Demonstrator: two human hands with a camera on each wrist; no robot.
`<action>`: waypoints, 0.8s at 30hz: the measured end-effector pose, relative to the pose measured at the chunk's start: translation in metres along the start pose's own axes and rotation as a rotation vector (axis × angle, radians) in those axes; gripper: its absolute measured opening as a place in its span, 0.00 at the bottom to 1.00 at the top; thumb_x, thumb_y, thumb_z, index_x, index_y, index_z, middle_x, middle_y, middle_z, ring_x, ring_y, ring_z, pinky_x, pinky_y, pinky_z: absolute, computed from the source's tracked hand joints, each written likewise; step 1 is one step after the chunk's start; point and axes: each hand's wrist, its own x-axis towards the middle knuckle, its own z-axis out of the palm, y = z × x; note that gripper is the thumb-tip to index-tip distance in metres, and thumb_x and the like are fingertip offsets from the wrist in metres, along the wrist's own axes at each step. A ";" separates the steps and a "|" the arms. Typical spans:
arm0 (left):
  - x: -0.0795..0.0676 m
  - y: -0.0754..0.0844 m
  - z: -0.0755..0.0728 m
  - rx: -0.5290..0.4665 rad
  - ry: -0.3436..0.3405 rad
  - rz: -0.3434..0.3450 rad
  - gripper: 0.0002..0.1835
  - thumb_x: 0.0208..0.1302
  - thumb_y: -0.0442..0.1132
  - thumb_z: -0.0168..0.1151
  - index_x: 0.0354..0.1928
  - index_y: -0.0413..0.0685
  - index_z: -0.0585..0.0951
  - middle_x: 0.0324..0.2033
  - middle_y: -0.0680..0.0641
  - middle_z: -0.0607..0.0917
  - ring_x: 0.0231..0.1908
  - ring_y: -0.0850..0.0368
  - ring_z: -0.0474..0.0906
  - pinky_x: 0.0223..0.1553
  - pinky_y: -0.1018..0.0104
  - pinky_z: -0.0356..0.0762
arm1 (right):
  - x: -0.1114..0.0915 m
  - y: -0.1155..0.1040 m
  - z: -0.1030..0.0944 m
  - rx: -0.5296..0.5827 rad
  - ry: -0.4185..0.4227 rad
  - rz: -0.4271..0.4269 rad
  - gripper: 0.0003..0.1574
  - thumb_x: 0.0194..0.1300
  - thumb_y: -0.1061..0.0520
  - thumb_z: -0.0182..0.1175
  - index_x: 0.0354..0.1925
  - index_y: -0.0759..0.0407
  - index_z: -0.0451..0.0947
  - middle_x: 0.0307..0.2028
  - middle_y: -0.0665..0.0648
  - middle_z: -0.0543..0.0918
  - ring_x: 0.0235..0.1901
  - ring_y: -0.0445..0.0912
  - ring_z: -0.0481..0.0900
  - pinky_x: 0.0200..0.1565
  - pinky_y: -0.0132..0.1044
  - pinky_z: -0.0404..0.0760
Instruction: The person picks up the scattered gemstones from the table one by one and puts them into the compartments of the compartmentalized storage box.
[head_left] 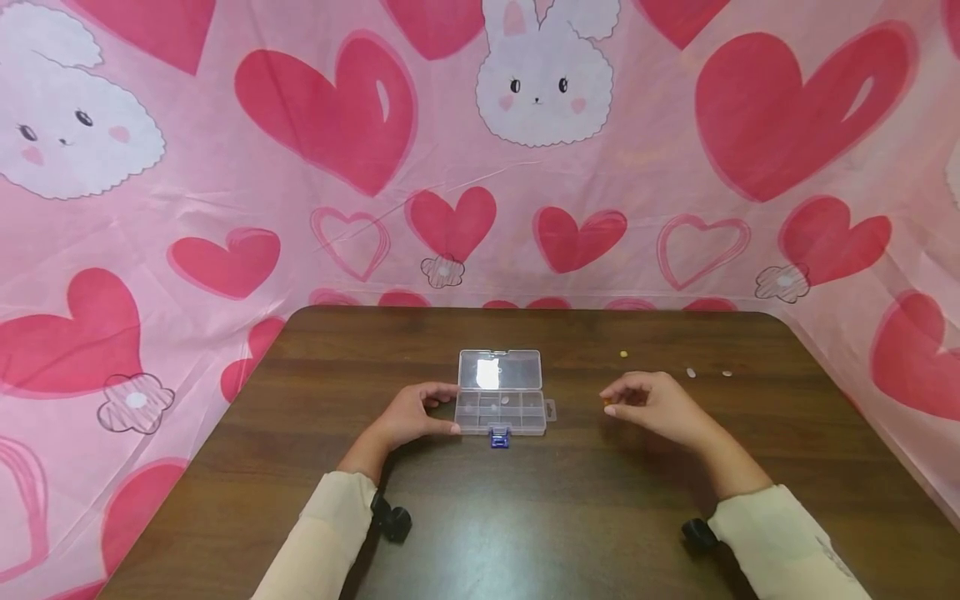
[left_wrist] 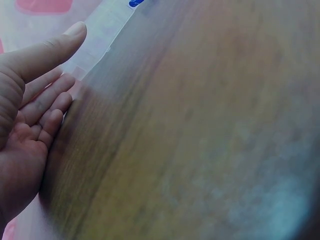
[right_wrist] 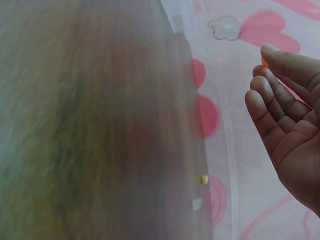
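A clear plastic compartment box (head_left: 468, 422) lies on the table with its lid (head_left: 517, 371) raised toward the back and a blue latch (head_left: 499, 438) in front. A few small pale pieces sit in its compartments. My left hand (head_left: 411, 415) rests at the box's left side, thumb at the front corner and index fingertip near the hinge; in the left wrist view its thumb is straight and its other fingers relaxed. Right of the box, my right hand (head_left: 660, 410) pinches a small orange piece (right_wrist: 265, 62) between thumb and index finger, mostly hidden by the fingertips.
Beyond the right hand lie a small yellow piece (head_left: 624, 354) and two whitish pieces, one (head_left: 692, 372) left of the other (head_left: 727, 373). The brown wooden table (head_left: 480, 533) ends at a pink curtain (head_left: 510, 175) printed with hearts and rabbits.
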 end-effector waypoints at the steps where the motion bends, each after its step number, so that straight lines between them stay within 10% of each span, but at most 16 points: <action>1: 0.000 0.000 0.000 -0.001 0.000 0.003 0.35 0.43 0.47 0.81 0.57 0.50 0.81 0.51 0.51 0.83 0.52 0.52 0.75 0.59 0.52 0.71 | 0.001 -0.001 0.000 0.003 -0.001 0.000 0.12 0.56 0.60 0.72 0.39 0.63 0.85 0.30 0.47 0.84 0.30 0.41 0.79 0.32 0.33 0.78; 24: 0.000 0.001 0.000 -0.002 0.006 -0.021 0.35 0.42 0.49 0.81 0.57 0.52 0.82 0.51 0.52 0.83 0.52 0.52 0.75 0.59 0.53 0.71 | 0.029 -0.027 0.007 0.004 -0.053 -0.057 0.11 0.53 0.64 0.73 0.37 0.56 0.86 0.31 0.46 0.85 0.30 0.43 0.80 0.34 0.34 0.80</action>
